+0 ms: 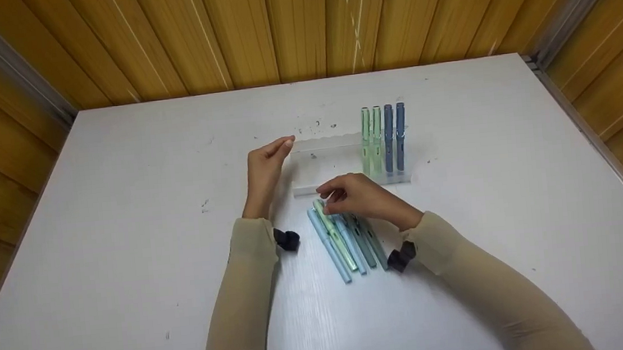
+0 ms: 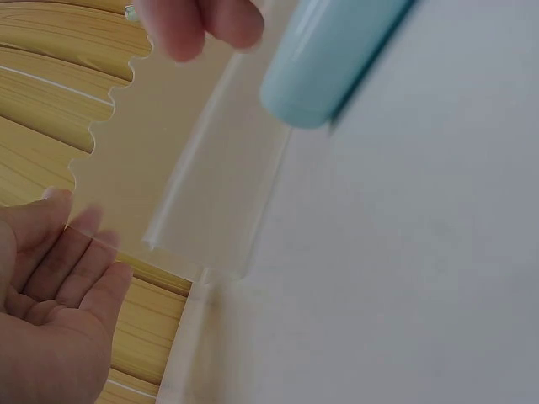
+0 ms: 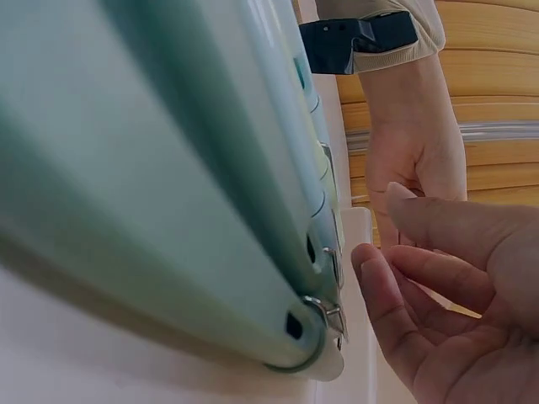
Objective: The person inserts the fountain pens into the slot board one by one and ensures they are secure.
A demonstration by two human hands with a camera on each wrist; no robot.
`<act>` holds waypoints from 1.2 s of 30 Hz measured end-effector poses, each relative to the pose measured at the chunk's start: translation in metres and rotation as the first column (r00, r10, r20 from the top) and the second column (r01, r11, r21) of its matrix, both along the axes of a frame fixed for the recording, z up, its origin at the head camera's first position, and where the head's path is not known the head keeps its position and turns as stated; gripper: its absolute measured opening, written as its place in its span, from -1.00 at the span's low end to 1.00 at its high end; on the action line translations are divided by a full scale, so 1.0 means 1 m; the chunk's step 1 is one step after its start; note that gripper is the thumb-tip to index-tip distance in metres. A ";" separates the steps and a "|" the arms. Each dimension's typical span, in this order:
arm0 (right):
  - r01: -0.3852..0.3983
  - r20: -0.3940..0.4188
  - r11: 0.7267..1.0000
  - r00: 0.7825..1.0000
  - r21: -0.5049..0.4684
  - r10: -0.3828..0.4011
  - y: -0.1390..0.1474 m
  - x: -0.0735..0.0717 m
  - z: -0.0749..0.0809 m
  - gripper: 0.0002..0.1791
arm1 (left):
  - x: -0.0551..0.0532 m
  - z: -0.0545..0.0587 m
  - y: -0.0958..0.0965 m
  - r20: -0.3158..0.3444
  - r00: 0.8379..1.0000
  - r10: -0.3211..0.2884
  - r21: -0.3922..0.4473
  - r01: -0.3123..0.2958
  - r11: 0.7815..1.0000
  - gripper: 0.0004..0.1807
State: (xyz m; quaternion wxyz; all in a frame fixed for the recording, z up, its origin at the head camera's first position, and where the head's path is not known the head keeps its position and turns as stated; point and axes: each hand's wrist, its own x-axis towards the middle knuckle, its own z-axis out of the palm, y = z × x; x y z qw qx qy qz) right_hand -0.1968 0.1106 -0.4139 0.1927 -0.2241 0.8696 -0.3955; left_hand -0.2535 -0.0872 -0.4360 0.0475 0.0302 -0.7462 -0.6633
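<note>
A clear plastic pen stand (image 1: 326, 168) with a scalloped back edge sits mid-table. My left hand (image 1: 266, 173) holds its left edge, some fingers showing through the plastic in the left wrist view. Two light green pens (image 1: 365, 142) and two dark blue pens (image 1: 389, 140) lean in its right part. Several capped pens lie in front: a light blue pen (image 1: 330, 248), a light green pen (image 1: 337, 239), another light blue one and grey-green pens (image 3: 210, 194). Over their cap ends hovers my right hand (image 1: 364, 197), thumb and fingers apart, nothing between them.
The white table (image 1: 124, 231) carries scattered dark marks. Yellow wood-patterned panels (image 1: 298, 26) stand behind it and at both sides. Dark straps with small mounts (image 1: 288, 240) sit on both wrists, near the loose pens.
</note>
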 end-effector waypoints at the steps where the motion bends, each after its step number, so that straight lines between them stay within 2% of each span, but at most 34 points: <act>1: 0.001 0.006 1.000 1.000 0.012 -0.001 -0.001 -0.001 0.000 -0.52 | 0.000 0.000 0.000 0.001 1.000 0.000 0.001 0.000 1.000 -0.68; 8: 0.000 0.017 0.995 1.000 0.100 -0.002 -0.007 -0.005 0.000 -0.50 | 0.001 0.001 0.000 -0.001 1.000 0.000 0.001 0.000 1.000 -0.68; 17: -0.019 0.007 0.989 1.000 0.144 0.018 -0.011 -0.009 -0.003 -0.50 | 0.001 0.001 0.000 -0.006 1.000 -0.004 -0.018 0.004 1.000 -0.70; 27: -0.095 -0.003 0.975 0.995 0.203 0.097 -0.016 -0.011 0.001 -0.61 | 0.001 0.001 0.000 -0.026 1.000 -0.002 -0.004 0.002 1.000 -0.70; 36: -0.051 0.008 0.975 0.999 0.217 0.050 -0.020 -0.012 0.001 -0.60 | 0.001 0.001 0.000 -0.028 1.000 0.002 -0.008 -0.002 1.000 -0.70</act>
